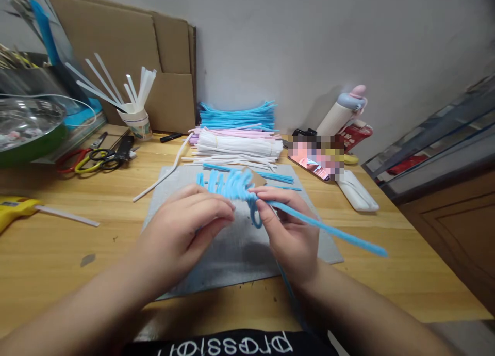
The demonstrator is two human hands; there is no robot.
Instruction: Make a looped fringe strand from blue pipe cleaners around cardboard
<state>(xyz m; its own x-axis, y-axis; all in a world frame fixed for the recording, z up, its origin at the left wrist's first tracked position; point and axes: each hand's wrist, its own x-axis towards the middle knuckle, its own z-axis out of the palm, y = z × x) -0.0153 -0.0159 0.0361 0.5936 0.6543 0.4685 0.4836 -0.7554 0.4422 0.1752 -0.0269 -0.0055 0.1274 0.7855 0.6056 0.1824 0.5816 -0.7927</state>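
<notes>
My right hand (296,232) pinches a light-blue pipe cleaner (332,232) between thumb and fingers. One straight end sticks out to the right, and a small loop hangs at the fingertips. Left of that pinch is a blurred coil of blue pipe cleaner (234,184), joined to or touching the held part; I cannot tell which. My left hand (185,222) is closed just in front of the coil, thumb and fingers drawn together, and what they hold, if anything, is hidden. Both hands are above a grey mat (228,263), where loose blue pipe cleaners (280,178) lie.
Bundles of blue (237,116) and white pipe cleaners (235,145) lie behind the mat. Scissors (93,157), a cup of white sticks (135,121) and a yellow glue gun (17,209) are on the left. A phone (309,162), white case (358,191) and bottle (336,113) occupy the right.
</notes>
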